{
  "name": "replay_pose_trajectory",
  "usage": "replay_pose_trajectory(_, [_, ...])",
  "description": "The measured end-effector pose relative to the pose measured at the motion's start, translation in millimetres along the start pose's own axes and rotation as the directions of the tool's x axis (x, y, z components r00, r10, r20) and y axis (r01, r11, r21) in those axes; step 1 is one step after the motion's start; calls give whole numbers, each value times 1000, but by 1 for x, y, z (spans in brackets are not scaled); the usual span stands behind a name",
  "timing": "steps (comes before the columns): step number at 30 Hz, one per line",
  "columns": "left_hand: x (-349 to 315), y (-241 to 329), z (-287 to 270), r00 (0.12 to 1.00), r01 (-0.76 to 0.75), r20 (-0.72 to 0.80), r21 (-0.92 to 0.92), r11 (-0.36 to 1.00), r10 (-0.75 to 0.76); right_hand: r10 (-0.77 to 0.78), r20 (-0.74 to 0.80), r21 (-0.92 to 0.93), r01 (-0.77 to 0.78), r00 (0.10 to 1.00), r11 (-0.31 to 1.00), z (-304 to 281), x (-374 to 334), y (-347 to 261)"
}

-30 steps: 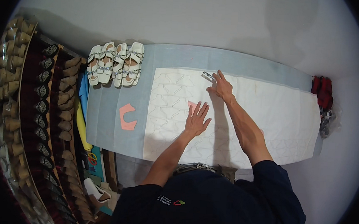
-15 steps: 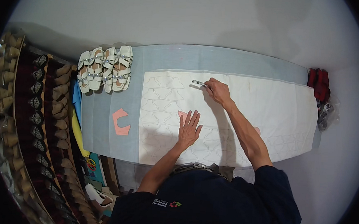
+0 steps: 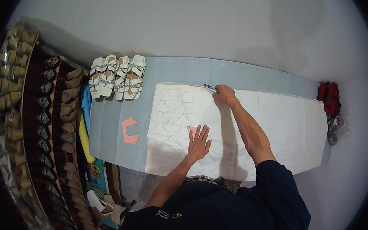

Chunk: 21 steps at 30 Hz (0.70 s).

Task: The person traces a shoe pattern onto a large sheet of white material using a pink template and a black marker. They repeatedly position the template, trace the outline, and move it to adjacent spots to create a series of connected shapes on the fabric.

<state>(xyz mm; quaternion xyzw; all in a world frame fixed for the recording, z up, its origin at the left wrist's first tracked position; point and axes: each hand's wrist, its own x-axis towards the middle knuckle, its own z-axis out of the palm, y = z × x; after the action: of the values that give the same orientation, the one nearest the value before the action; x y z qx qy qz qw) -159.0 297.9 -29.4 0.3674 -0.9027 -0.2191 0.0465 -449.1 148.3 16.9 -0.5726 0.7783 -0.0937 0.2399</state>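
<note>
A large cream sheet (image 3: 276,129) with rows of drawn outlines, shaped like shoe pattern pieces, lies on the table. My left hand (image 3: 199,143) rests flat on it, fingers apart, over a small coral-pink pattern piece (image 3: 191,129) that is partly covered. Out at the sheet's far edge, my right hand (image 3: 226,95) is closed around a slim silver and dark tool (image 3: 211,88); whether it is a pen or a cutter I cannot tell. To the left, a U-shaped coral-pink pattern piece (image 3: 128,130) lies on the table covering.
White strappy sandals (image 3: 117,78) stand at the table's far left, on the grey-blue covering (image 3: 108,114). Shelves of shoes (image 3: 45,106) rise along the left. Red items (image 3: 329,97) and a clear plastic bag (image 3: 339,124) sit at the right end. Orange-handled scissors (image 3: 95,170) lie low at left.
The view has shifted slightly, so the table sits lower and farther right. My right hand has moved with the tool toward the sheet's far edge. My left hand stays on the pattern piece.
</note>
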Motion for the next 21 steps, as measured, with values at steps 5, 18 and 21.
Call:
replay_pose_trajectory(5, [-5, -7, 4, 998, 34, -48, 22, 999, -33, -204, -69, 138, 212, 977, 967, -28, -99, -26])
replay_pose_trajectory(18, [-19, -2, -2, 987, 37, 158, -138, 990, -15, 142, 282, 433, -258, 949, 864, 12, -327, -10])
replay_pose_trajectory(21, [-18, -2, -6, 982, 53, 185, -141, 989, -26, 215, -19, 458, -182, 977, 870, 24, -263, -29])
